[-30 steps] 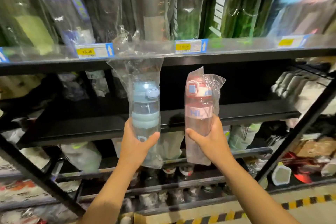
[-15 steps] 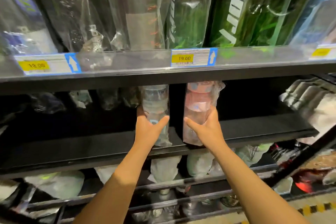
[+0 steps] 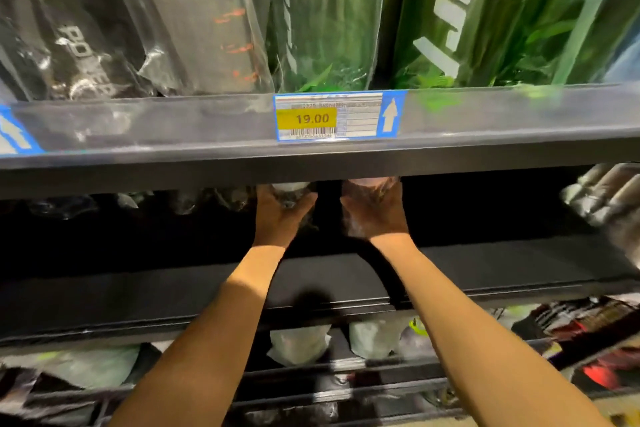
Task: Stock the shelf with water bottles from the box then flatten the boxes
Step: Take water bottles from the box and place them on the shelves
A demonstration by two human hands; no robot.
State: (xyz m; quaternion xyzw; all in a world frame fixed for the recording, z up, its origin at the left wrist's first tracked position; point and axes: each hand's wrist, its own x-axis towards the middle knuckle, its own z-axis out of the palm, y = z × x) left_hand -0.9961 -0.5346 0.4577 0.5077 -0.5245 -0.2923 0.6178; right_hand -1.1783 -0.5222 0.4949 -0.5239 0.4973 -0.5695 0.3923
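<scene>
Fingers (image 3: pixel 264 196) of our left hand (image 3: pixel 278 218) are curled round the pale bottle (image 3: pixel 290 191), and our right hand (image 3: pixel 375 218) grips the pinkish bottle (image 3: pixel 370 184) beside it. Both bagged, deep inside the black shelf (image 3: pixel 173 298), tops hidden behind the upper shelf lip (image 3: pixel 173 166) under the 19.00 tag (image 3: pixel 337 116).

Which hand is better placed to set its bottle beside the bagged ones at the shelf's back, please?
Left, probably: the left hand grips its bottle next to those bagged bottles; the right hand is farther away.
</scene>
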